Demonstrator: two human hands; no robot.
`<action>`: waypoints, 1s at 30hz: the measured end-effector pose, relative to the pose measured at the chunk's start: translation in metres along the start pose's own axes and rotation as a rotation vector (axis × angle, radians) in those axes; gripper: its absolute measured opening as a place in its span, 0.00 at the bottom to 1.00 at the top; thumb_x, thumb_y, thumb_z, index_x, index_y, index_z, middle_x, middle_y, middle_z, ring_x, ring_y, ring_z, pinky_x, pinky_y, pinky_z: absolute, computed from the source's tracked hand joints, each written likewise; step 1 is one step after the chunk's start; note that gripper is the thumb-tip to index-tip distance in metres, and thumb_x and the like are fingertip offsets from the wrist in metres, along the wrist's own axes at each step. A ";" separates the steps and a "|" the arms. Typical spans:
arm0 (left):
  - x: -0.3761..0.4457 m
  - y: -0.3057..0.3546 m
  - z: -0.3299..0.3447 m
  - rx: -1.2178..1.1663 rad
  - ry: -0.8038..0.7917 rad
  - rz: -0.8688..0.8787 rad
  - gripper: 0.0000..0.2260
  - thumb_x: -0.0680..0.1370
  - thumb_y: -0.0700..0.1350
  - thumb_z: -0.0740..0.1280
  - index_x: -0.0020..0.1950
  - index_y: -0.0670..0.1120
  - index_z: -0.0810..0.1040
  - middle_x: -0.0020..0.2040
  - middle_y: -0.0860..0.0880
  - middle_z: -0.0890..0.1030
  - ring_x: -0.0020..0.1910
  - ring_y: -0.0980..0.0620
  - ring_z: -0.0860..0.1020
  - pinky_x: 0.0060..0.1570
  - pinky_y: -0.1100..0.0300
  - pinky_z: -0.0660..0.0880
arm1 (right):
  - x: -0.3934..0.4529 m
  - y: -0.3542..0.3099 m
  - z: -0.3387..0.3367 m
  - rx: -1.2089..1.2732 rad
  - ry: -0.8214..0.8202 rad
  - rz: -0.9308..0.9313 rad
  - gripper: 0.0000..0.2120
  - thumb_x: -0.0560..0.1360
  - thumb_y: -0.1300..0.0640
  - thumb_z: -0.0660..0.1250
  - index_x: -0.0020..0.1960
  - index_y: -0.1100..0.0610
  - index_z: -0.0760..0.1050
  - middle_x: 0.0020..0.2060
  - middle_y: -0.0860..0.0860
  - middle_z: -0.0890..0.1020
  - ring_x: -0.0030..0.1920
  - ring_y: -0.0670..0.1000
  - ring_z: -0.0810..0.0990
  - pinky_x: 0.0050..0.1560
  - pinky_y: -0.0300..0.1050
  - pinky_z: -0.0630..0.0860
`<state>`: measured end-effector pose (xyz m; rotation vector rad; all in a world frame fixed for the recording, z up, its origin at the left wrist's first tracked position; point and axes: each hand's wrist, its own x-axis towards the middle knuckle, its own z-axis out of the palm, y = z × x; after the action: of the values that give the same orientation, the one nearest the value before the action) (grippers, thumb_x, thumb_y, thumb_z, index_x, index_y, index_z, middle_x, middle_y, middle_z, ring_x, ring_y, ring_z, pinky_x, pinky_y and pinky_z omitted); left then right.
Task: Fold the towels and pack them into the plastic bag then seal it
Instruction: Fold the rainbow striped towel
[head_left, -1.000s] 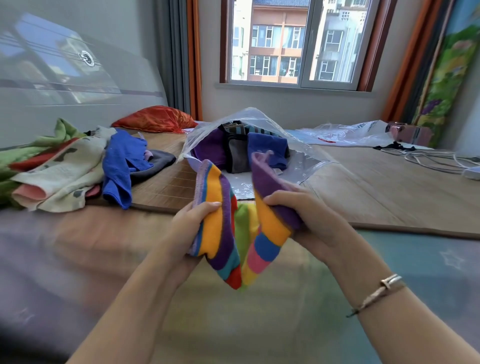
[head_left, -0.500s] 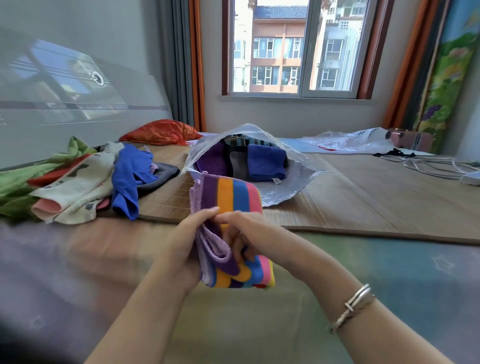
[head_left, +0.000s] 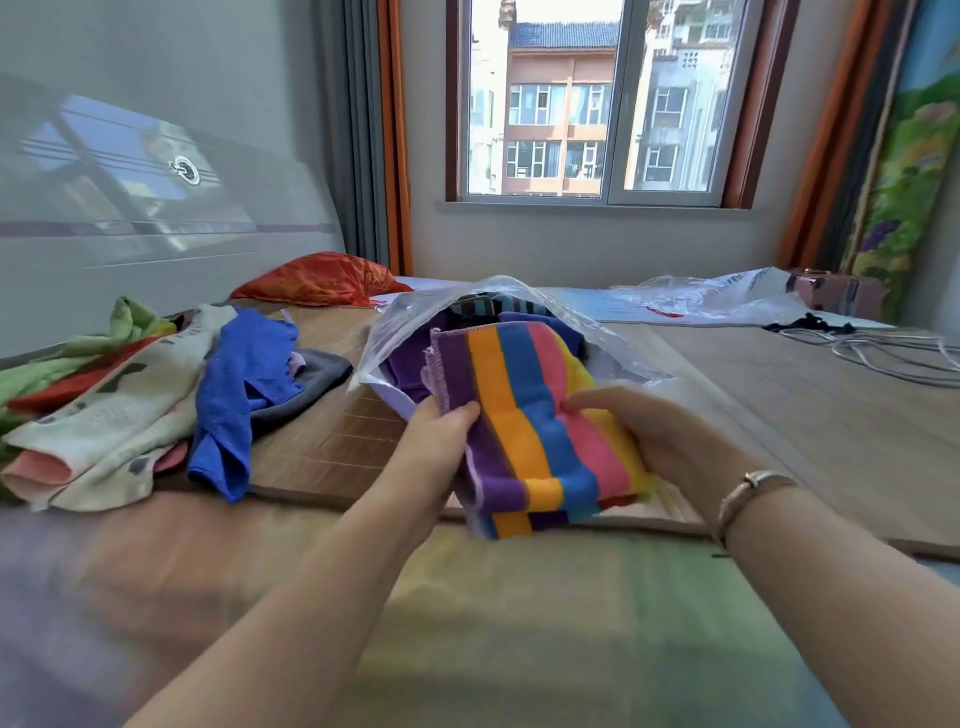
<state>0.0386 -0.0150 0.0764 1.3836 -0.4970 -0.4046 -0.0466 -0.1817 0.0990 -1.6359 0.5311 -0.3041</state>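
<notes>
Two hands clamp the folded striped towel (head_left: 540, 426) at centre frame, left hand (head_left: 436, 441) gripping its purple edge, right hand (head_left: 639, 431) its yellow edge, just before the open mouth of the plastic bag (head_left: 498, 296). To pack well, keep the fold pinched flat, slide it onto the towels inside, and avoid snagging the rim. Unfolded towels (head_left: 156, 395) wait at left.

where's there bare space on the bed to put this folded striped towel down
Bare mat lies right of the plastic bag, short of the cables. Another strip runs between the bag and the blue towel. The left towel pile is crowded.
</notes>
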 end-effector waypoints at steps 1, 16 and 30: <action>0.019 -0.007 0.005 0.084 0.015 0.006 0.10 0.78 0.39 0.62 0.58 0.42 0.76 0.50 0.44 0.82 0.51 0.44 0.81 0.54 0.50 0.78 | 0.022 -0.007 -0.005 -0.133 0.074 -0.035 0.17 0.72 0.60 0.68 0.60 0.59 0.76 0.52 0.58 0.83 0.50 0.58 0.83 0.53 0.53 0.79; 0.179 -0.067 0.053 1.397 -0.055 -0.063 0.31 0.83 0.52 0.55 0.78 0.35 0.47 0.78 0.37 0.51 0.77 0.40 0.51 0.73 0.40 0.46 | 0.245 -0.017 0.006 -1.346 0.835 -0.535 0.12 0.80 0.63 0.54 0.61 0.60 0.70 0.56 0.58 0.76 0.56 0.61 0.77 0.46 0.49 0.68; 0.175 -0.108 0.045 1.546 -0.089 -0.101 0.30 0.81 0.60 0.41 0.79 0.47 0.39 0.79 0.41 0.38 0.77 0.44 0.37 0.66 0.29 0.32 | 0.308 0.011 0.041 -1.116 0.318 -0.551 0.37 0.74 0.28 0.49 0.77 0.41 0.43 0.78 0.45 0.41 0.76 0.58 0.34 0.70 0.70 0.33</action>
<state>0.1608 -0.1633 -0.0089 2.8876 -0.8739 -0.0956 0.2356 -0.3032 0.0494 -2.8532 0.5016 -0.7729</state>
